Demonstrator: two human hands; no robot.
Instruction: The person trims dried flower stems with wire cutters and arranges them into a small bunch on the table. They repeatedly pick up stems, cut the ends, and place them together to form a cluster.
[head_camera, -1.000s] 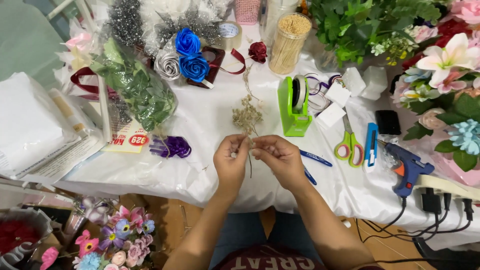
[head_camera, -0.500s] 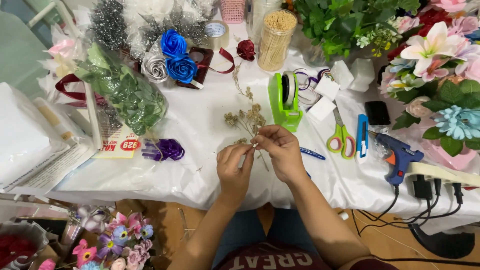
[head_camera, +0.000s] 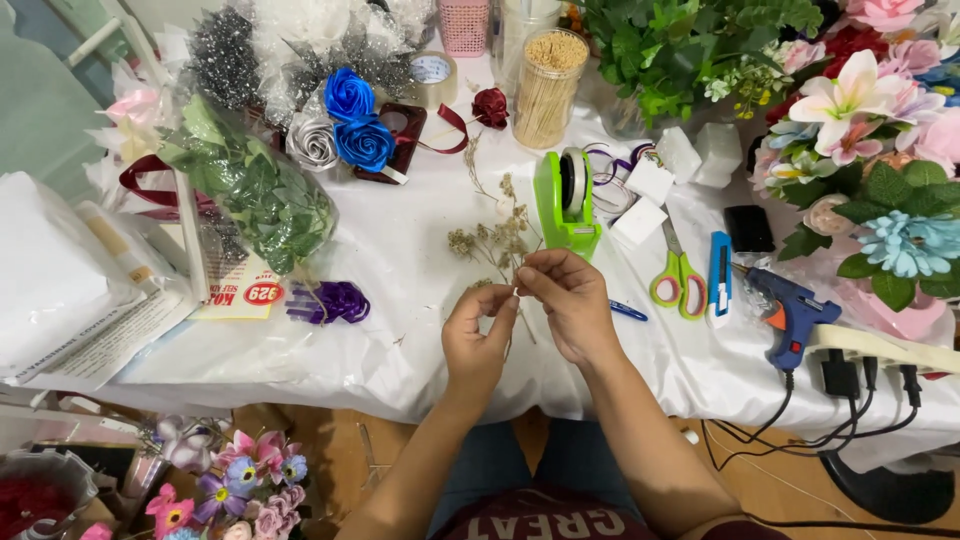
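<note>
I am pinching my left hand (head_camera: 478, 335) and my right hand (head_camera: 568, 300) together over the white table (head_camera: 400, 260), thumb and forefinger tips of each closed on the thin stem of a dried sprig (head_camera: 495, 240), meeting at one spot; the other fingers are curling loosely (none of them spread flat). The sprig is rising from my fingertips toward 12 o'clock, its pale tan, wispy seed heads fanning just above them and lying against the cloth.

At 1 o'clock, close to my right knuckles, a green tape dispenser (head_camera: 565, 205) is standing. At 3 o'clock a blue pen (head_camera: 628, 311) is lying just beside my right hand, with green-handled scissors (head_camera: 678, 280) and a blue glue gun (head_camera: 790, 315) farther out. At 9 o'clock a purple ribbon bow (head_camera: 332, 302) is sitting well apart, leaving bare cloth between. The table's near edge is running just below my wrists at 6 o'clock.
</note>
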